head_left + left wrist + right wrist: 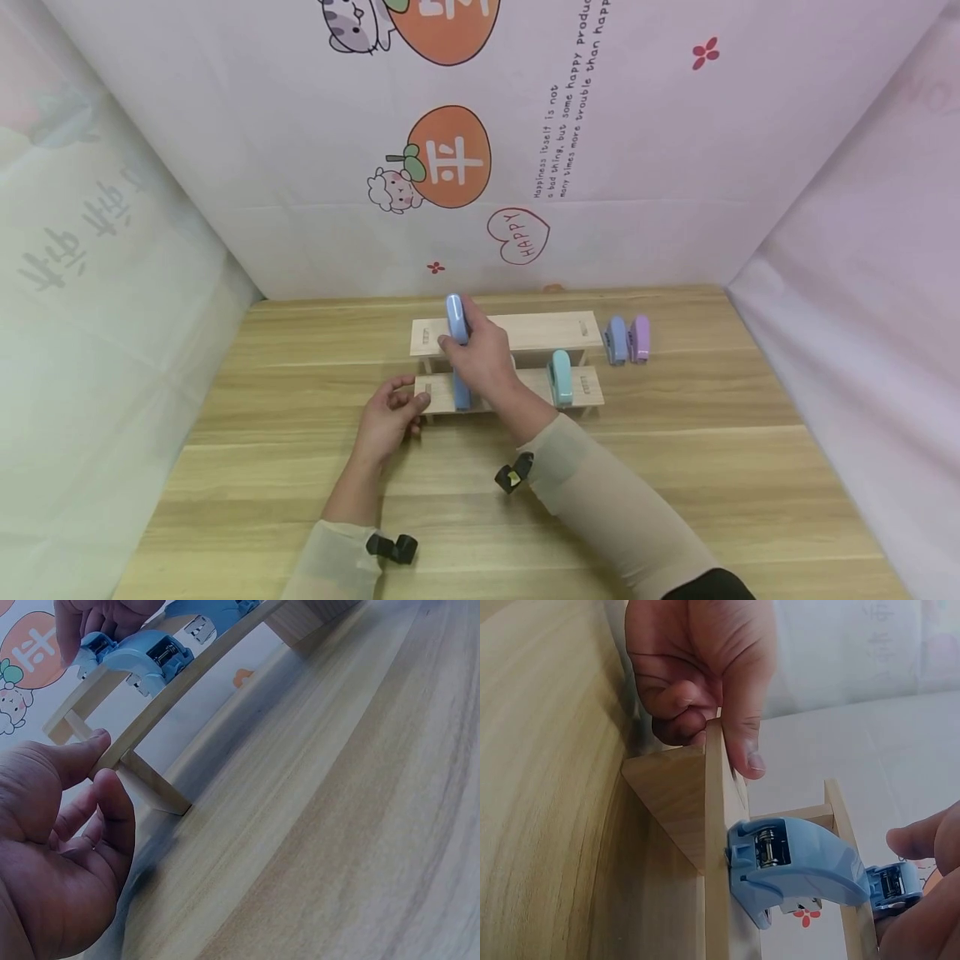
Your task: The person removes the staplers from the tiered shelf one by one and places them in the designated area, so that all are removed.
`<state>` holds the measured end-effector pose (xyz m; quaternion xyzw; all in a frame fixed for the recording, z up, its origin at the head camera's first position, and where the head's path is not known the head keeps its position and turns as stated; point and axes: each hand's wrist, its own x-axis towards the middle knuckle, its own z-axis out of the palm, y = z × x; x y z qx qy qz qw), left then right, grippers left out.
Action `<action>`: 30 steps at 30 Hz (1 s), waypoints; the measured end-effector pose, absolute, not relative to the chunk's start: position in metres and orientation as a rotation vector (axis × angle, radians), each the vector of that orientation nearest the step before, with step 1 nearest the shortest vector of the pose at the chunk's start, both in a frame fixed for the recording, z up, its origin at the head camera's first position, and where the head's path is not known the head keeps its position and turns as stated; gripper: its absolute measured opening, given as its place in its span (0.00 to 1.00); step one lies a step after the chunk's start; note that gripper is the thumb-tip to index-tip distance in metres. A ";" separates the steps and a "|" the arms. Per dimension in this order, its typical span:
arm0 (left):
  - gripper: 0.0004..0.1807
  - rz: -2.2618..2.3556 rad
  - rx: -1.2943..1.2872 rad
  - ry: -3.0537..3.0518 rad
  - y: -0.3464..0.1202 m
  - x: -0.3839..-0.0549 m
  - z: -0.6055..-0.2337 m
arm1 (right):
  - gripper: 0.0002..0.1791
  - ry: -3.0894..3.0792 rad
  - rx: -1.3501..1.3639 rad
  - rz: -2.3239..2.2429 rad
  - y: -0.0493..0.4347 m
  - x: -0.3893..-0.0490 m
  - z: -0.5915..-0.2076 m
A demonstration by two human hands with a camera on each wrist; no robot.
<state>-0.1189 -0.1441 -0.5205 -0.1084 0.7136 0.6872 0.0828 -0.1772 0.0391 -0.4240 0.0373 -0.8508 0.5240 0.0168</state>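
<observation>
The right hand (483, 354) pinches a blue stapler (455, 317) between thumb and fingers, at the left end of the upper shelf (540, 332). The left hand (386, 425) grips the left end of the lower shelf (528, 387), near the second blue stapler (461, 395) standing there. The right wrist view shows a metal spring (771, 847) in that second stapler, which the head view does not. The table (285, 467) is wood-grained; a white cloth (637, 125) printed with orange fruit hangs behind.
</observation>
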 end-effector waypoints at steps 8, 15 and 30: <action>0.30 2.064 -0.311 2.112 -0.144 -0.120 -0.522 | 0.40 -2.650 0.136 1.591 0.039 -0.179 -0.423; 0.32 2.076 -0.314 2.100 -0.145 -0.120 -0.523 | 0.38 -2.645 0.135 1.596 0.039 -0.179 -0.423; 0.32 2.069 -0.296 2.143 -0.144 -0.117 -0.525 | 0.35 -2.604 0.153 1.597 0.041 -0.178 -0.427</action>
